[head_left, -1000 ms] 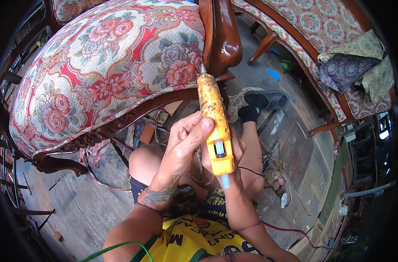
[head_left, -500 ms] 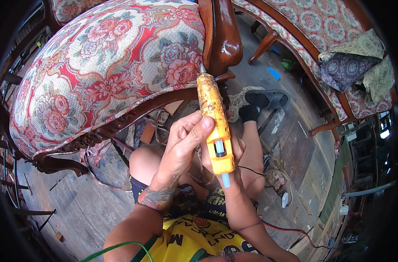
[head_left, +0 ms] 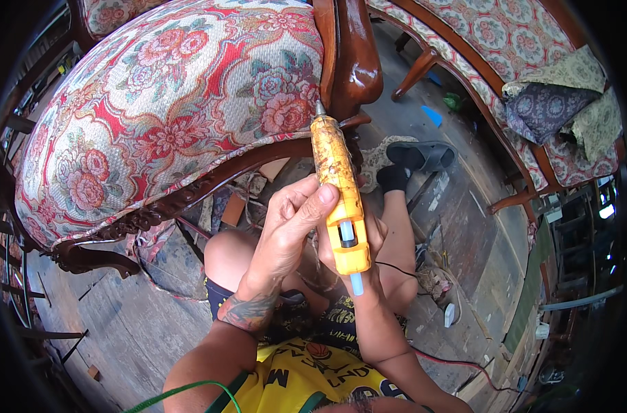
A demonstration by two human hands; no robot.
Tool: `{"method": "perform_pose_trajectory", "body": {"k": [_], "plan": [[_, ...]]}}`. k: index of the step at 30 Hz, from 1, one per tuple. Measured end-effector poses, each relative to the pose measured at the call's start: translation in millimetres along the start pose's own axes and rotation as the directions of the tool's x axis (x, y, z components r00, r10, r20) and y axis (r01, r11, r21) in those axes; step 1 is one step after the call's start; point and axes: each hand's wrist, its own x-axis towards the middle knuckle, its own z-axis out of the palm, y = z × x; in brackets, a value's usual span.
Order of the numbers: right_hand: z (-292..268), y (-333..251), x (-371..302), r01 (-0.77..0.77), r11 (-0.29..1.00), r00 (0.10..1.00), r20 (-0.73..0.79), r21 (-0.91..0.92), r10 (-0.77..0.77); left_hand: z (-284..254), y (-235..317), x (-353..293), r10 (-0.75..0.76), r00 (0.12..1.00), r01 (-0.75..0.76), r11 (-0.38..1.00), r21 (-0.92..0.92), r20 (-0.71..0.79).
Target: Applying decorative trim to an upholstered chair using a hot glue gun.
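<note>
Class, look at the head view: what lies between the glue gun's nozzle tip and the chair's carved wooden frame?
Nothing: the glue gun nozzle tip sits right at the chair frame, with no gap showing in the head view.

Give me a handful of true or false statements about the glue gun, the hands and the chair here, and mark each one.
1. The glue gun is yellow-orange. True.
2. Its nozzle points at the person's lap. False: it points up at the chair's wooden frame.
3. Both hands are on the gun. True: the left hand wraps it from the left, and the right hand is behind it.
4. The floral chair cushion is plain blue. False: red and cream flowers.
5. A glue stick protrudes from the gun's rear. True.
</note>
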Motion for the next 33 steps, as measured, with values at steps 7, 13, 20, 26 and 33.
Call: {"method": "perform_pose_trajectory", "body": {"k": [7, 13, 20, 26, 33], "plan": [[-1.1, 2.5, -3.6, 0.003, 1.000, 1.000, 0.029, -0.004, -0.002, 2.8, 2.3, -0.1, 0.045, 0.999, -0.045, 0.996, -0.071, 0.004], [-2.4, 4.2, -5.9, 0.026, 0.999, 0.999, 0.038, -0.037, -0.025, 1.7, 3.6, -0.9, 0.016, 1.000, -0.014, 0.997, -0.081, 0.020], [-2.1, 2.8, -6.5, 0.037, 0.998, 0.998, 0.044, -0.058, -0.035, -4.0, 2.9, -0.4, -0.017, 1.000, 0.018, 0.999, -0.035, 0.018], [-3.1, 1.5, -7.2, 0.044, 0.994, 0.998, 0.045, -0.095, -0.040, -6.2, 1.7, 0.5, -0.037, 0.999, 0.038, 0.999, -0.005, 0.034], [-3.8, 0.9, -8.3, -0.016, 0.999, 0.998, 0.052, -0.031, 0.017, -6.3, 3.2, 0.5, -0.061, 0.998, 0.061, 0.998, -0.007, 0.031]]}}
